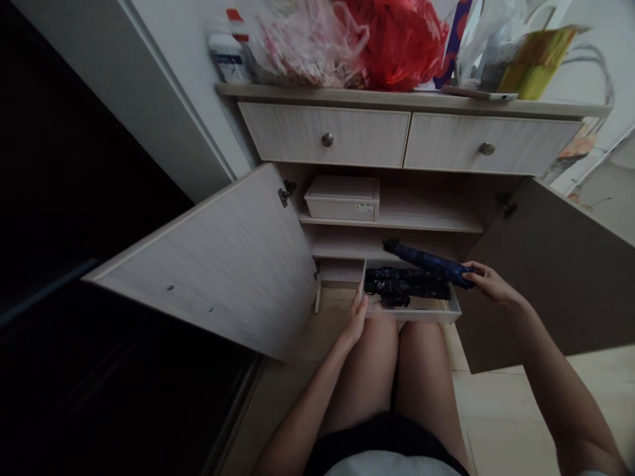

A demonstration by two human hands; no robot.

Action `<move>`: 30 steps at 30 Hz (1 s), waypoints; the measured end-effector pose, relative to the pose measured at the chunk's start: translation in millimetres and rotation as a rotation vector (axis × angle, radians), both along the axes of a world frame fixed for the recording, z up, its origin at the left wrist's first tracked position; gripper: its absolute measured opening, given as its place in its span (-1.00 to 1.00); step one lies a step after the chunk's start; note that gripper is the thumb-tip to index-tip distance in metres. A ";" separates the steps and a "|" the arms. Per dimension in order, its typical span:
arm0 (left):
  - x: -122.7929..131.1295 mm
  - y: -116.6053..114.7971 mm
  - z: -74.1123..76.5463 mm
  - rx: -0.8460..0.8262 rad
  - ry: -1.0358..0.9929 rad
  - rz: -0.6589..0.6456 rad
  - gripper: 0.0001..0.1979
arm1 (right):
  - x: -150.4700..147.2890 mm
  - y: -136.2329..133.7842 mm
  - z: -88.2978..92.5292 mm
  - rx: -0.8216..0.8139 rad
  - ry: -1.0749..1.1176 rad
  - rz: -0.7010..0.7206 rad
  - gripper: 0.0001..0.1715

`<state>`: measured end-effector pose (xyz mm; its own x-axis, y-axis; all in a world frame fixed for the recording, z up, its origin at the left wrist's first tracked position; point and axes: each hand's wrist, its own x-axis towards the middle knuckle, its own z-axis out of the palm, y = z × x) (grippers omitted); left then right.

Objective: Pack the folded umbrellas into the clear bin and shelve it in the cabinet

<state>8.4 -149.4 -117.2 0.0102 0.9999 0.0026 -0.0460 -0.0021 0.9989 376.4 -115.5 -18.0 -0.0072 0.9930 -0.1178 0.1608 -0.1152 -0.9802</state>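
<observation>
Right of centre, right hand (479, 274) is pinching blue umbrella (421, 258) by one end, so possibly risking slippage; left hand (354, 318) is touching tray (431, 317), grip unclear.

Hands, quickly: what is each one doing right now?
Left hand: touching the left end of the tray; grip cannot be told.
Right hand: closed, holding one end of a blue umbrella.
</observation>
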 end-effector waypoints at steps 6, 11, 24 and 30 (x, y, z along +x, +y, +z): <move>-0.3 0.1 -1.9 0.041 0.048 0.001 -0.22 | -10.3 -18.2 21.6 -0.051 -0.136 0.366 -0.39; -0.4 -1.1 2.2 0.065 0.056 -0.014 -0.23 | -29.3 -11.5 12.0 0.052 -0.332 0.507 -0.52; -1.9 -2.9 6.6 0.054 0.118 -0.031 -0.18 | -38.1 -0.1 -15.1 0.348 -0.730 0.540 -0.72; -2.3 -6.3 9.0 0.049 0.090 -0.029 -0.19 | -32.5 4.5 -60.1 0.130 -0.318 -0.241 -0.28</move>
<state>6.1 -155.7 -108.2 0.0414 0.9979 0.0497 0.0432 -0.0515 0.9977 343.9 -111.1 -78.1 0.2436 0.9686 0.0493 0.4414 -0.0655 -0.8949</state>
